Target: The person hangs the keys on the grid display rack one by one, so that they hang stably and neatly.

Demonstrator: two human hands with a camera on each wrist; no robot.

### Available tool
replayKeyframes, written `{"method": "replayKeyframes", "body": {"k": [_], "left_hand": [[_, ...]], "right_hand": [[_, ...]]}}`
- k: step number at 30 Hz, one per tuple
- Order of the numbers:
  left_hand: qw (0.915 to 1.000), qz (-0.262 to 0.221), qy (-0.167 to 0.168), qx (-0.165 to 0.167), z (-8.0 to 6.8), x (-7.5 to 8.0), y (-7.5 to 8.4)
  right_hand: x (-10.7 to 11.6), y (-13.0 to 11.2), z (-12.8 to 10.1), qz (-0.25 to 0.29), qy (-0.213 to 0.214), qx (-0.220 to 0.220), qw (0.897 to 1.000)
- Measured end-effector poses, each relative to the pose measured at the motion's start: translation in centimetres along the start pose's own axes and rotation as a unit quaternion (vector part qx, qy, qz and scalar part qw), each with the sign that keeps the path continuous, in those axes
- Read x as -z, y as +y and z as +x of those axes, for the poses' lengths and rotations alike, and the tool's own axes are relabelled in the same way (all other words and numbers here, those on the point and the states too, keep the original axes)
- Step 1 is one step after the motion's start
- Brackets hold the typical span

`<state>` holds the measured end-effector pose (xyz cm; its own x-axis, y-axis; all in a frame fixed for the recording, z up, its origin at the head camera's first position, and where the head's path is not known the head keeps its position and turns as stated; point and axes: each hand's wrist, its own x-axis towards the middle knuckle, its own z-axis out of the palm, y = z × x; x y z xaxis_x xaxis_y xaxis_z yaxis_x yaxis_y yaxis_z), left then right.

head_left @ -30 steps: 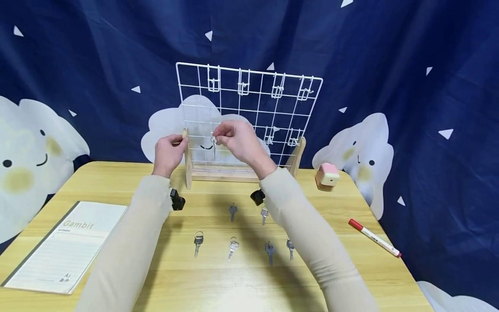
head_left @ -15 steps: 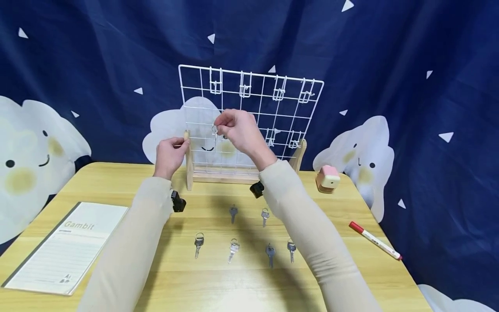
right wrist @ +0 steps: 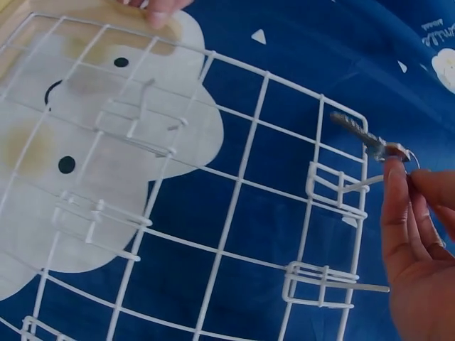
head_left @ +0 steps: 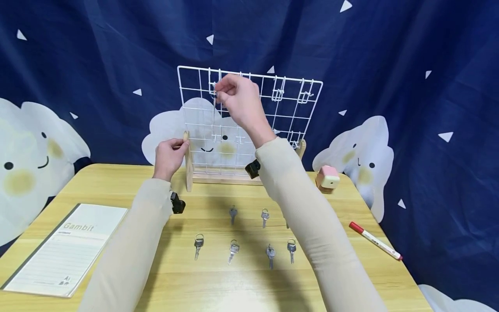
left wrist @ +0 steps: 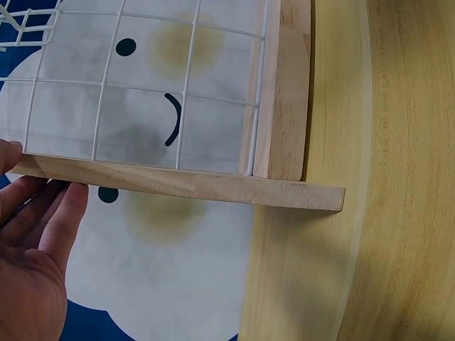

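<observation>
The left hand (head_left: 168, 154) is gripping the pale wooden side post (head_left: 188, 161) of the white wire grid rack (head_left: 290, 113), fingers curled round it, above the yellow wooden table (head_left: 117, 182). On the table in front are lying several small silver keys (head_left: 233, 249). Farther back, the right hand (head_left: 238, 99) is pinching a small silver key on a ring (right wrist: 370, 139) just beside the top-left white wire hook (right wrist: 334, 188), near the rack's upper edge.
</observation>
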<state>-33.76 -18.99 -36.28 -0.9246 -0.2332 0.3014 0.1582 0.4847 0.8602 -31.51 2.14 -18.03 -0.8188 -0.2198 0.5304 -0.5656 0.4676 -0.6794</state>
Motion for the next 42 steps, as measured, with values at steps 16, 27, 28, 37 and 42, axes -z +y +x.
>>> {"method": "replayKeyframes", "body": {"k": [16, 27, 28, 37, 42], "left_hand": [[0.9999, -0.009, 0.005, -0.004, 0.0, 0.0, -0.1], [0.9999, -0.016, 0.004, 0.001, -0.1, -0.1, -0.1], [0.9998, -0.018, 0.004, -0.001, -0.2, -0.2, -0.1], [0.9992, -0.024, 0.012, -0.031, -0.1, -0.2, 0.6], [0.9986, -0.039, 0.007, -0.036, 0.2, -0.4, 1.4]], "right_hand": [[-0.9, -0.5, 1.8, -0.041, 0.074, -0.038, 0.996], [-1.5, 0.6, 1.7, -0.05, 0.067, -0.024, 0.996], [-1.6, 0.7, 1.5, -0.047, 0.067, -0.02, 0.996], [-2.2, 3.4, -3.3, -0.027, -0.017, 0.041, 0.999], [-1.9, 6.0, -7.0, -0.043, -0.118, 0.02, 0.992]]}}
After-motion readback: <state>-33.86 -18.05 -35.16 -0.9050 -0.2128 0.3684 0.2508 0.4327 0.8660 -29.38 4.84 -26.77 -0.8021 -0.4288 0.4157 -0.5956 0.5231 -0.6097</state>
